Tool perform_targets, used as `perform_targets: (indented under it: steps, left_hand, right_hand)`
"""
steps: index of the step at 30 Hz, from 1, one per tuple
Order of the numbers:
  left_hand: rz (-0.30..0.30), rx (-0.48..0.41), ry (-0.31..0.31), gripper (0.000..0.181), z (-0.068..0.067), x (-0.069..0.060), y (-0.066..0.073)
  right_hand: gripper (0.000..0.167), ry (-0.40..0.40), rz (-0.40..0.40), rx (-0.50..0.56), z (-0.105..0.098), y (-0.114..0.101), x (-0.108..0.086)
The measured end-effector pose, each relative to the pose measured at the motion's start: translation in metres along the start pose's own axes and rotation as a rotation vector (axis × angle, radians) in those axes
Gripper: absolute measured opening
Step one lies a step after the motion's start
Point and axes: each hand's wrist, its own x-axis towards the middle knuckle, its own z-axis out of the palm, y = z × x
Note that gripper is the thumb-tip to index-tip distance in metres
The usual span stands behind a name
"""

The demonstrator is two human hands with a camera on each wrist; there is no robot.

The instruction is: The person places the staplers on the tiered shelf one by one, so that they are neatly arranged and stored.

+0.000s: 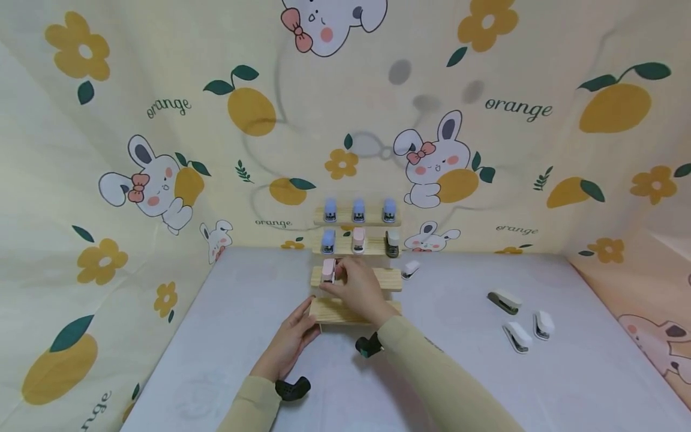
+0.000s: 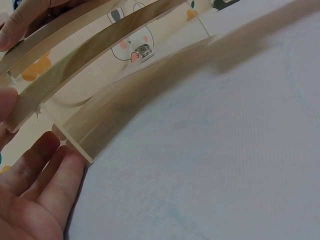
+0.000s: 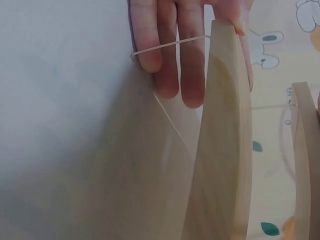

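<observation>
A tiered wooden rack (image 1: 337,311) with clear side panels stands at the table's back. At the left of its second tier from the bottom, my right hand (image 1: 360,291) pinches a pink stapler (image 1: 328,270) by its right side. My left hand (image 1: 291,341) grips the left end of the bottom tier. In the left wrist view, fingers of that left hand (image 2: 45,200) lie by the side panel below the board (image 2: 95,55). The right wrist view shows the left hand (image 3: 175,50) with several fingers extended beside the board (image 3: 217,125) and the thumb against its end.
Three blue staplers (image 1: 358,210) stand on the top tier. Below them are a blue stapler (image 1: 328,241), a pink-topped one (image 1: 358,239) and a grey one (image 1: 392,243). A white stapler (image 1: 411,269) lies right of the rack; several more (image 1: 517,336) lie farther right.
</observation>
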Motion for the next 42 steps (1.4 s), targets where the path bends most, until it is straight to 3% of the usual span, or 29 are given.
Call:
perform_targets:
  steps: [7, 14, 20, 24, 28, 34, 38, 42]
  left_hand:
    - [-0.020, 0.009, 0.015, 0.061, 0.003, 0.000, 0.002]
    - [-0.005, 0.008, 0.007, 0.059, 0.001, -0.002, 0.001]
    - [-0.007, 0.013, 0.022, 0.059, 0.003, -0.003, 0.003]
    - [-0.008, 0.010, 0.026, 0.059, 0.005, -0.003, 0.004]
    - [-0.007, 0.017, 0.031, 0.059, 0.005, -0.003, 0.003]
    - [-0.010, 0.005, 0.025, 0.059, 0.004, -0.002, 0.002]
    - [-0.009, 0.003, 0.025, 0.060, 0.004, -0.002, 0.002]
    - [-0.010, -0.001, 0.035, 0.060, 0.004, -0.002, 0.003]
  right_hand:
    - [0.043, -0.022, 0.015, -0.021, -0.001, -0.001, 0.000]
    - [0.043, -0.073, -0.034, -0.062, -0.012, 0.006, -0.008]
    - [0.054, -0.068, -0.005, -0.023, -0.035, 0.025, -0.026]
    - [0.053, -0.046, 0.036, 0.092, -0.052, 0.040, -0.040]
    - [0.045, 0.038, 0.020, 0.207, -0.064, 0.053, -0.054]
    - [0.031, 0.292, -0.063, 0.228, -0.070, 0.084, -0.067]
    - [0.028, 0.392, 0.046, 0.283, -0.071, 0.106, -0.071]
    - [0.042, 0.323, 0.250, 0.331, -0.068, 0.128, -0.070]
